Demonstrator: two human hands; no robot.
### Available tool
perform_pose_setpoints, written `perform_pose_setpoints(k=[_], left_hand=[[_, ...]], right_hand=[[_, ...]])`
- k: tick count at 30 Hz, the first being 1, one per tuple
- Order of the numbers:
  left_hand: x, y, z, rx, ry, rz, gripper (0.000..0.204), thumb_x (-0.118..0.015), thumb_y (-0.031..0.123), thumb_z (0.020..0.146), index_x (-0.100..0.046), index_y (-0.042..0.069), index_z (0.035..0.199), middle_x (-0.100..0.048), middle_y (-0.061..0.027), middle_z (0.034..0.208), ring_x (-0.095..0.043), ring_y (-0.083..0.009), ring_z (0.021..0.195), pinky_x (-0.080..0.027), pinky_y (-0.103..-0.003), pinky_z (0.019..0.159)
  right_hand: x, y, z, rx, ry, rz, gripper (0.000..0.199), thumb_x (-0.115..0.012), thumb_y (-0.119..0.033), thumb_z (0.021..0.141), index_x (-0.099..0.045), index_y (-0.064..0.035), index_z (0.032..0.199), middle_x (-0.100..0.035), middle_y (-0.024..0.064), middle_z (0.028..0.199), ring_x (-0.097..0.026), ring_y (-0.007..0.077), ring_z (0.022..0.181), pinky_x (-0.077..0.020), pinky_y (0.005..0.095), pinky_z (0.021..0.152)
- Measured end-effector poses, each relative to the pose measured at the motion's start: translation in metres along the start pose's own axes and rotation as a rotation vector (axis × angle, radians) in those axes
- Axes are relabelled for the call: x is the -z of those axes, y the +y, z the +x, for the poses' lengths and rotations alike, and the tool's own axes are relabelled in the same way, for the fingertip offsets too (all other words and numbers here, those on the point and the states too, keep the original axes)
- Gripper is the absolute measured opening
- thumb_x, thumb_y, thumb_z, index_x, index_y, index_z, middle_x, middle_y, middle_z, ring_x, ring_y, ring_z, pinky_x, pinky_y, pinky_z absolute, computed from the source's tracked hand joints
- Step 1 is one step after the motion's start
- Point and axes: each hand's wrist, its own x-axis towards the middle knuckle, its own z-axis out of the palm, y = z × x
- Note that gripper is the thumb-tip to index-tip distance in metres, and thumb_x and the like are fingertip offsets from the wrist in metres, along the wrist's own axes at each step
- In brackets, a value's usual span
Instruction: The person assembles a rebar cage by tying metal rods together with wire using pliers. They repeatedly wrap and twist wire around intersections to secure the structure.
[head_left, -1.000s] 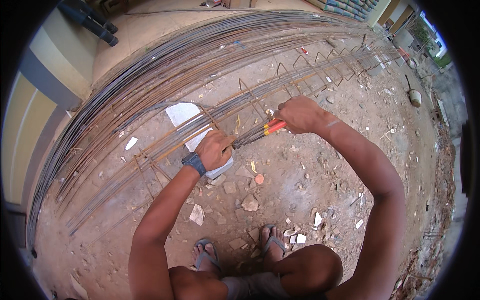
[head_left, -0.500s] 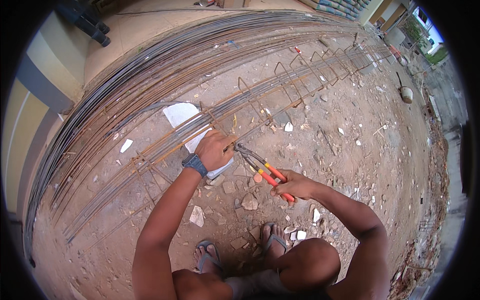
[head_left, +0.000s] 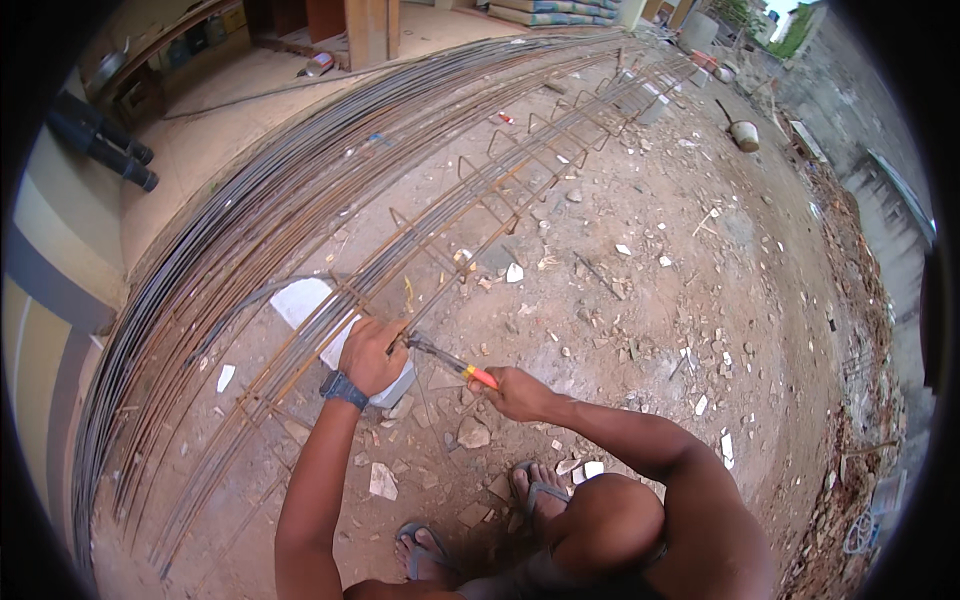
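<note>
A long cage of rusty steel rebar (head_left: pixel 487 190), with square bent stirrups along it, runs diagonally over the dirt. My left hand (head_left: pixel 375 358), with a watch (head_left: pixel 344 389) on the wrist, is closed round a bar at the near side of the cage. What its fingertips pinch there is hidden. My right hand (head_left: pixel 522 394) grips the red-and-yellow handles of tying pincers (head_left: pixel 448 361). Their dark jaws point left and meet the bar right beside my left fingers. Any wire between the jaws is too small to make out.
Many loose steel bars (head_left: pixel 215 215) lie in a curved bundle beyond the cage. White pieces (head_left: pixel 303 300) lie under the cage by my left hand. Stones and broken tile (head_left: pixel 473 432) litter the ground near my sandalled feet. A bucket-like pot (head_left: pixel 744 136) stands far right; stacked sacks (head_left: pixel 555 12) lie at the back.
My view has turned, so the scene sits lower and further left. The pincers have swung flatter, and their handles, spread before, now overlap in my right hand. My left hand stays at the bar.
</note>
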Motion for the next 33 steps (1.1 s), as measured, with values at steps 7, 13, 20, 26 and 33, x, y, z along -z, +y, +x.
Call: perform_pose_setpoints(k=[7, 13, 20, 26, 33], left_hand=[[0.007, 0.041, 0.0, 0.162, 0.025, 0.185, 0.05, -0.065, 0.023, 0.086, -0.059, 0.001, 0.13, -0.066, -0.0218, 0.106, -0.059, -0.0374, 0.105, -0.036, -0.05, 0.105], [-0.009, 0.105, -0.069, 0.617, 0.237, -0.472, 0.043, -0.062, 0.03, 0.098, -0.052, 0.001, 0.128, -0.057, -0.0152, 0.112, -0.058, -0.0287, 0.102, -0.046, -0.04, 0.089], [-0.042, 0.114, -0.075, 1.293, 0.181, -1.512, 0.038, -0.062, 0.04, 0.1, -0.052, 0.007, 0.117, -0.062, -0.012, 0.108, -0.065, -0.0248, 0.094, -0.056, -0.038, 0.078], [-0.056, 0.116, -0.06, 1.267, 0.007, -1.425, 0.048, -0.056, 0.052, 0.099, -0.056, 0.008, 0.118, -0.064, -0.011, 0.111, -0.064, -0.0281, 0.102, -0.056, -0.047, 0.08], [-0.026, 0.129, -0.053, 1.251, 0.08, -1.287, 0.027, -0.057, 0.032, 0.104, -0.062, 0.006, 0.111, -0.065, -0.0028, 0.089, -0.065, -0.0131, 0.067, -0.056, -0.028, 0.057]], right_hand=[[-0.054, 0.013, 0.001, -0.286, -0.55, 1.345, 0.052, -0.049, -0.057, 0.102, -0.06, -0.0071, 0.094, -0.046, -0.0032, 0.06, -0.048, 0.0073, 0.049, -0.0391, 0.0244, 0.04], [-0.11, 0.008, 0.01, -0.099, -0.75, 1.38, 0.047, -0.061, -0.046, 0.095, -0.05, -0.0063, 0.118, -0.054, 0.0017, 0.066, -0.055, 0.0133, 0.049, -0.0425, 0.0276, 0.041], [-0.058, 0.021, -0.02, 0.402, 0.067, 0.247, 0.06, -0.071, -0.03, 0.084, -0.042, -0.0055, 0.132, -0.062, 0.017, 0.074, -0.064, 0.0413, 0.069, -0.0506, 0.0486, 0.065], [-0.036, 0.02, -0.022, 0.155, 0.039, 0.083, 0.059, -0.075, -0.033, 0.084, -0.043, -0.007, 0.126, -0.065, 0.0233, 0.082, -0.065, 0.0468, 0.08, -0.0501, 0.052, 0.068], [-0.034, 0.034, -0.012, 0.072, 0.019, 0.231, 0.045, -0.075, -0.03, 0.089, -0.049, -0.0053, 0.115, -0.067, 0.0203, 0.086, -0.069, 0.0386, 0.081, -0.0521, 0.0466, 0.068]])
